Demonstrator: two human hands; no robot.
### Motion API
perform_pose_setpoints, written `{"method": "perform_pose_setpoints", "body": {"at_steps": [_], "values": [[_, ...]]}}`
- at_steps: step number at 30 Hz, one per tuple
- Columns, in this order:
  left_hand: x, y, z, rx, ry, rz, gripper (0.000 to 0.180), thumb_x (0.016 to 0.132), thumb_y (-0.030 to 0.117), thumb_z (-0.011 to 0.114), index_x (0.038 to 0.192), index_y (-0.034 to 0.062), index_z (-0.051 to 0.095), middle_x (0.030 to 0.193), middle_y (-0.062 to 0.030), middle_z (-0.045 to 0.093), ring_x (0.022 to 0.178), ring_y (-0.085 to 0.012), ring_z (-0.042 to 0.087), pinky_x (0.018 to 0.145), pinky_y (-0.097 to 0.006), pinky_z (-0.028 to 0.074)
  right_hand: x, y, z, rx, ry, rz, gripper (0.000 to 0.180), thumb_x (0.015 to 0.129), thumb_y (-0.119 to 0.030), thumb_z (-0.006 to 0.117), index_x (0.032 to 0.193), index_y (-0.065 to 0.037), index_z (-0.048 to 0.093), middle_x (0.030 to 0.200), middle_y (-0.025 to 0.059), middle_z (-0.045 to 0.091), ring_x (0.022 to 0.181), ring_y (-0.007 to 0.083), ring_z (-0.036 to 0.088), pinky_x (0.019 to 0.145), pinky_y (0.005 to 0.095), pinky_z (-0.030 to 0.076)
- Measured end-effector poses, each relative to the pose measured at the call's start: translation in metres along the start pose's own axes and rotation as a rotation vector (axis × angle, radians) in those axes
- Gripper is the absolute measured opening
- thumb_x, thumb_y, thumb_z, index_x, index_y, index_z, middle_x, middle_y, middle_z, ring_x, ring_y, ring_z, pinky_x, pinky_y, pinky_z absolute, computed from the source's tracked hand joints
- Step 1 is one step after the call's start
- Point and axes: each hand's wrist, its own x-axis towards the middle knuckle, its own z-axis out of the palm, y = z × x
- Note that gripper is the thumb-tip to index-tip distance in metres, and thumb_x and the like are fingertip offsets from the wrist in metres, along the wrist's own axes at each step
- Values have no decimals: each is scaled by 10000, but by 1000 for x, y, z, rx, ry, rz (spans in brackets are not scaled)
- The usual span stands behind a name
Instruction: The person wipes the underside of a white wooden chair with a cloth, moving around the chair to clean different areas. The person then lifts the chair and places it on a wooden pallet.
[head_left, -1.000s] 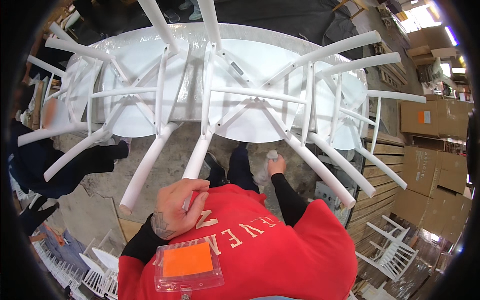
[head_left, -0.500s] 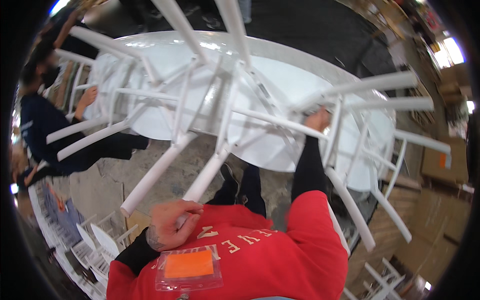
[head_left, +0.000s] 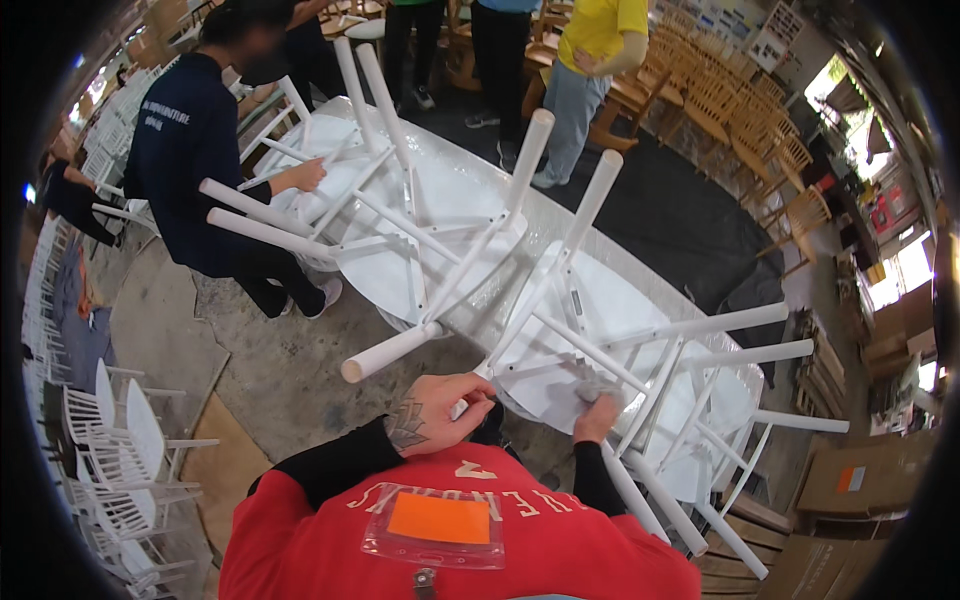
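Several white chairs stand upside down, legs up, on a long table covered with shiny clear film. My left hand, with a tattoo on its back, is curled around the end of a chair leg close to my chest. Over the underside of the nearest white seat, my right hand has its fingers closed on a crumpled pale grey cloth, slightly blurred. More chair legs rise just right of that hand.
At the left, a person in dark blue has a hand on another upturned chair. Other people, one in a yellow shirt, stand beyond the table. White chairs stand at lower left, wooden chairs at far right, cardboard boxes at right.
My view has swung, showing more of the room. My right hand has drawn back toward me, from among the chair legs to the seat's near part. My left hand stays curled near my chest.
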Motion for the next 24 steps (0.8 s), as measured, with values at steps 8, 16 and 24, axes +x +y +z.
{"method": "perform_pose_setpoints", "body": {"at_steps": [8, 16, 24], "values": [[-19, -13, 14, 23, 339, 103, 68, 888, 85, 697, 939, 40, 688, 710, -88, 670, 600, -229, 659, 575, -340, 507, -15, -173, -59, 1110, -241, -200, 414, 961, -240, 587, 1242, 63, 597, 1108, 256, 688, 1030, 395, 667, 913, 431, 501], [-26, -15, 16, 441, 681, 397, 134, 790, 46, 686, 924, 41, 675, 819, -118, 676, 787, -358, 656, 916, -502, 520, -15, -226, 3, 990, -524, -607, 340, 1007, -281, 549, 1212, -19, 617, 1109, 204, 679, 1013, 423, 645, 904, 440, 498], [-45, -11, -33, 633, 938, 420, 253, 784, 77, 641, 1029, 18, 667, 1099, -167, 659, 1111, -388, 620, 1080, -563, 387, 51, -271, -43, 1412, -693, -376, 405, 1112, -286, 397, 1351, 7, 541, 1222, 97, 669, 1071, 179, 654, 959, 319, 515]]}}
